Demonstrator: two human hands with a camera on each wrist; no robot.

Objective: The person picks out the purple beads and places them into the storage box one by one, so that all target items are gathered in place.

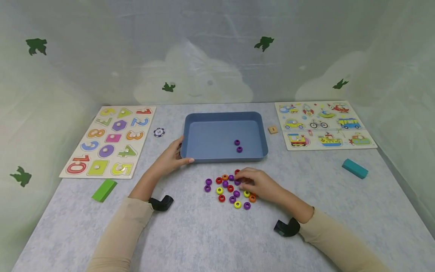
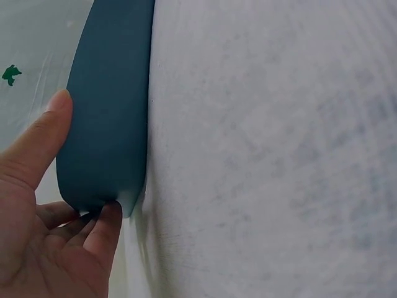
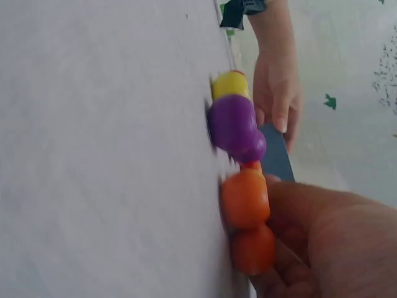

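A blue tray (image 1: 221, 155) lies on the table with two purple beads (image 1: 237, 142) inside, toward its right. My left hand (image 1: 170, 158) grips its near left corner, thumb along the front wall and fingers curled at the left side; the left wrist view shows this hold on the tray wall (image 2: 111, 112). In front of the tray lies a loose group of red, orange, yellow and purple beads (image 1: 232, 199). Over the group's right side, my right hand (image 1: 259, 185) pinches a purple bead (image 1: 237, 183) between thumb and fingers. Orange beads (image 3: 245, 198) partly hide these fingertips in the right wrist view.
A number puzzle board (image 1: 113, 141) and a green block (image 1: 104, 190) lie to the left, with a poker chip (image 1: 159, 132) by the board. On the right are a vehicle puzzle board (image 1: 324, 124), a small wooden tile (image 1: 273, 129) and a teal block (image 1: 355, 169).
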